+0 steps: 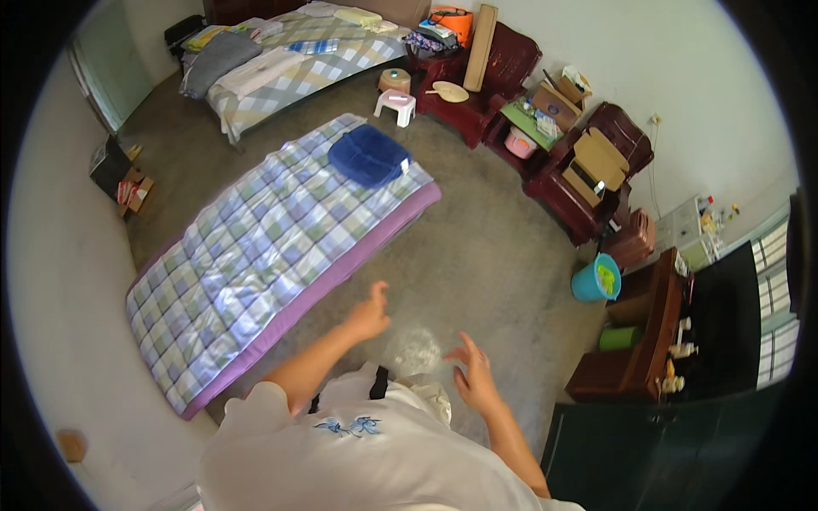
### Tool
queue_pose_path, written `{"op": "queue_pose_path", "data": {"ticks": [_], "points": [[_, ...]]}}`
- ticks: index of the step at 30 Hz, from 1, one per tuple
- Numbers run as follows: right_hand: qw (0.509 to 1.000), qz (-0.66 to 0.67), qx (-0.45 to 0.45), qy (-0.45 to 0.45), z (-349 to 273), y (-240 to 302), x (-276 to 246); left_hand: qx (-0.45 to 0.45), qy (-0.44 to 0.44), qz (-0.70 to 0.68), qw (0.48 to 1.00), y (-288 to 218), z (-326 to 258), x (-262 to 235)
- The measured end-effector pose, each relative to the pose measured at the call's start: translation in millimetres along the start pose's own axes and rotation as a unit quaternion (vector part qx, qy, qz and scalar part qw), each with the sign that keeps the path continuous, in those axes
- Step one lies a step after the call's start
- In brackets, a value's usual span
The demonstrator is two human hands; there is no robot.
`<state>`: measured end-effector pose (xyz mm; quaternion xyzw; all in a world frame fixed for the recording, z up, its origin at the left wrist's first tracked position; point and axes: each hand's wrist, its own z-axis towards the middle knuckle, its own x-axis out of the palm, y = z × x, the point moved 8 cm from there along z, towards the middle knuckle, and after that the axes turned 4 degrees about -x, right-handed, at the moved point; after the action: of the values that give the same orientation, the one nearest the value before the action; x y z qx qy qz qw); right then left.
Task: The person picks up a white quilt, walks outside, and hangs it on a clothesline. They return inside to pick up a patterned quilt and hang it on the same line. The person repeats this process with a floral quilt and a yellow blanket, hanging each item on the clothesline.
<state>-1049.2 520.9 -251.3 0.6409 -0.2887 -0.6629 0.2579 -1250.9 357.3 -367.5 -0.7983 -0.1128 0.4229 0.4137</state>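
A long mattress [256,264] with a blue, green and white checked cover and a purple edge lies on the floor to my left. A folded dark blue blanket [369,156] rests on its far end. My left hand [370,313] hovers empty just off the mattress's near purple edge, fingers loosely spread. My right hand [474,375] is held out over the bare grey floor, fingers apart, holding nothing. Neither hand touches anything.
A bed [281,64] with folded bedding stands at the back. A small white stool [395,106], dark red armchairs [588,175] with cardboard boxes, a blue bucket [595,279] and a dark wooden cabinet [635,341] line the right side.
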Motion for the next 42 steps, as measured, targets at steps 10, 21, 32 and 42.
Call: {"op": "queue_pose_path", "data": {"ticks": [10, 21, 32, 42], "points": [[0.994, -0.101, 0.024, -0.028, 257.2, -244.8, -207.7, 0.056, 0.007, -0.037, 0.998, -160.8, 333.5, 20.3], [0.979, 0.042, -0.160, 0.115, 675.7, -293.1, -314.3, -0.170, -0.182, -0.004, 0.969, -56.6, 580.4, -110.1], [0.960, 0.090, -0.021, 0.265, 1004.5, -404.8, -365.1, -0.059, -0.164, -0.191, 0.966, -219.6, 898.8, -261.0], [0.868, 0.025, -0.382, 0.315, 1338.3, -315.6, -299.9, -0.229, -0.217, -0.043, 0.948, -104.5, 1042.6, -370.4]]}}
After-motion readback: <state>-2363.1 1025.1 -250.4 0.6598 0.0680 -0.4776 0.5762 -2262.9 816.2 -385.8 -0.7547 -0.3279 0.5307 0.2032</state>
